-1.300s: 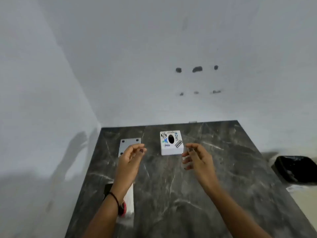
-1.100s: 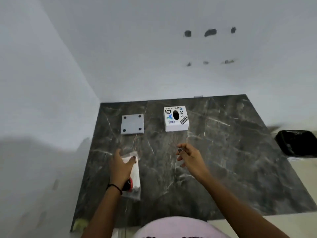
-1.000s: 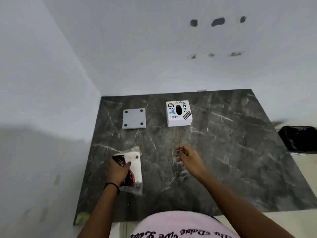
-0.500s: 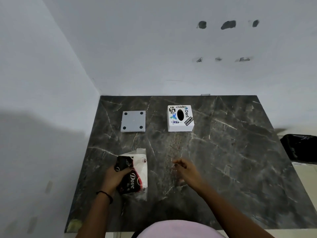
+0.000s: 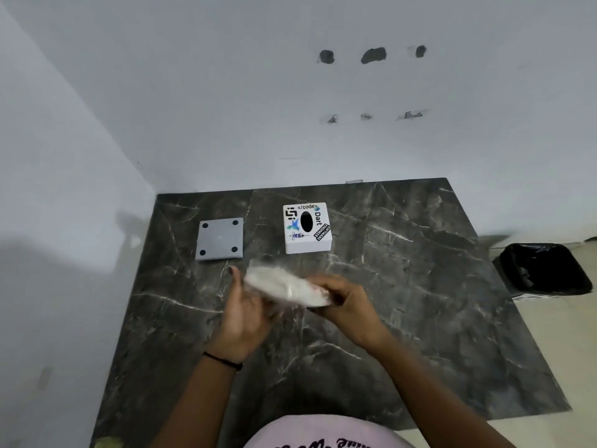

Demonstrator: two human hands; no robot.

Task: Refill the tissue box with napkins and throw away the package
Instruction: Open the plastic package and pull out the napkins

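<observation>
Lifted off the marble table (image 5: 420,318) since half a second ago, the napkin package (image 5: 284,286) now sits blurred between both hands above the table's middle. Left hand (image 5: 244,310) grips its 8 o'clock end, right hand (image 5: 347,300) its 4 o'clock end (thumb on top). At 12 o'clock stands the white tissue box (image 5: 307,228); at 11 o'clock lies its grey base plate (image 5: 220,239). Off the table at 3 o'clock: a black-lined bin (image 5: 546,268).

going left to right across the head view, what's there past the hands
grey plate → tissue box → black-lined bin, which sits off the marble table
</observation>
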